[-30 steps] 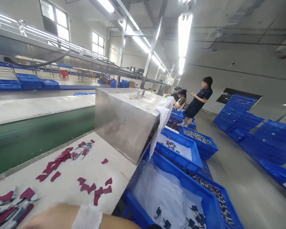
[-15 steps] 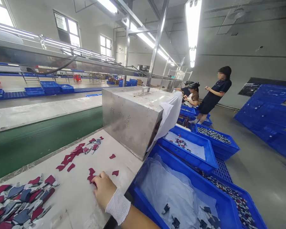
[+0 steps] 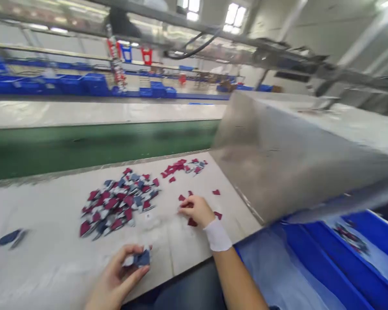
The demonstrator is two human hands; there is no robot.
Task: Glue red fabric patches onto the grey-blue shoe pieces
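My left hand (image 3: 116,273) is closed on a blue-grey piece (image 3: 142,257) with a pale part, above the white tabletop near its front edge. My right hand (image 3: 195,210), with a white wristband, bends its fingers together over the table beside maroon pieces (image 3: 192,222); what is between its fingertips is too blurred to make out. A large pile of maroon, blue-grey and white pieces (image 3: 119,200) lies left of my right hand. Behind it is a smaller group of maroon pieces (image 3: 174,168). A blue-grey piece (image 3: 9,237) lies alone at the far left.
A metal box (image 3: 278,159) stands on the right of the table. Blue bins (image 3: 323,254) with clear liners are below it at the lower right. A green belt (image 3: 100,142) runs behind the table, and a metal rail crosses above.
The view has swung left, bringing my left hand with the blue-grey piece into sight. My right hand remains near the maroon pieces by the metal box.
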